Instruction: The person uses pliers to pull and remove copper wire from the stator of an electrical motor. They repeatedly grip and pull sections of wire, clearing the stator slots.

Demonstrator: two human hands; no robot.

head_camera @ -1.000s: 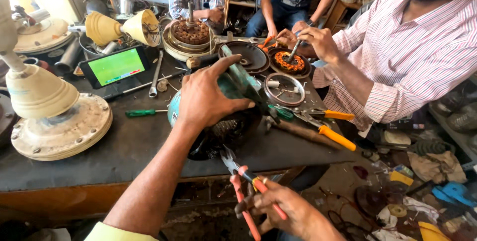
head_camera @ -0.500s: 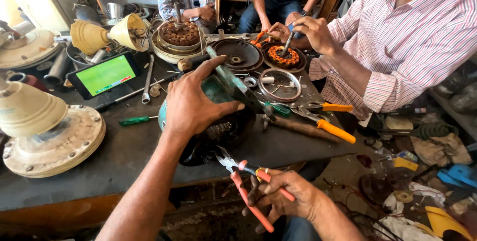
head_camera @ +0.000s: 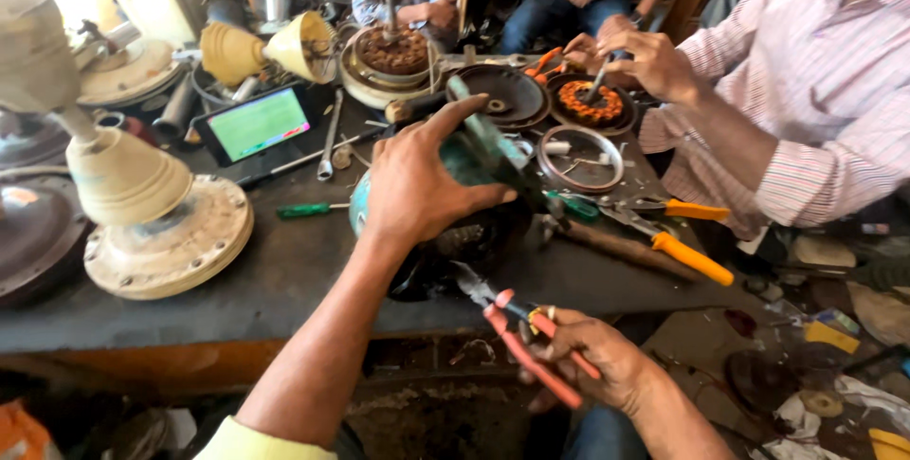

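Note:
My left hand [head_camera: 417, 180] presses down on a teal fan motor housing [head_camera: 474, 152] that rests at the front edge of the dark workbench [head_camera: 284, 270]. The palm covers most of its top, so the housing's upper face is hidden. Below the bench edge my right hand [head_camera: 588, 360] grips red-handled pliers [head_camera: 517, 327]. Their jaws point up-left at the dark underside of the motor [head_camera: 445, 256].
A cream fan motor with a cone cover [head_camera: 142, 214] stands at left. A tablet with a green screen [head_camera: 258, 126], a green screwdriver [head_camera: 308, 210] and orange-handled pliers [head_camera: 678, 252] lie nearby. A person in a striped shirt [head_camera: 815, 90] works on a copper winding [head_camera: 592, 102] at right.
The view has shifted slightly and come closer. My left hand stays on the teal housing; my right hand with the pliers has moved a little up toward the motor's underside.

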